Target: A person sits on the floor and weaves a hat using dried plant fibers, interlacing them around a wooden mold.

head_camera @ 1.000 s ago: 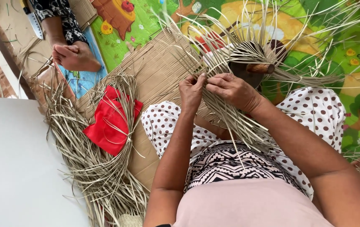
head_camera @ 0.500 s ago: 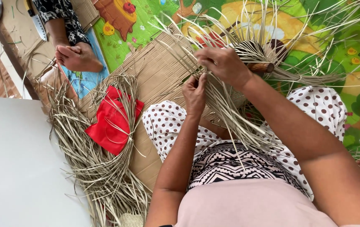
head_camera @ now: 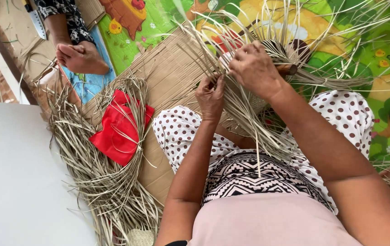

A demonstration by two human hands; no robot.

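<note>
My left hand (head_camera: pixel 211 95) pinches several dried straw strands (head_camera: pixel 245 114) that fan over my lap. My right hand (head_camera: pixel 254 68) grips other strands higher up, close to the woven piece (head_camera: pixel 277 50) from which long loose ends stick out in all directions. Both hands are close together above my dotted trousers (head_camera: pixel 177 132). The woven piece is partly hidden behind my right hand and the strands.
A heap of dried straw (head_camera: pixel 99 182) curves around a red cloth (head_camera: pixel 117 132) on brown cardboard (head_camera: pixel 163 73) to my left. Another person's bare foot (head_camera: pixel 81 57) rests at the upper left near a knife (head_camera: pixel 35 20). A colourful play mat (head_camera: pixel 386 50) lies beyond; a white surface (head_camera: pixel 17 182) at left.
My right hand has moved up and away from the left, drawing its strands out. The left hand stays pinched on its strands.
</note>
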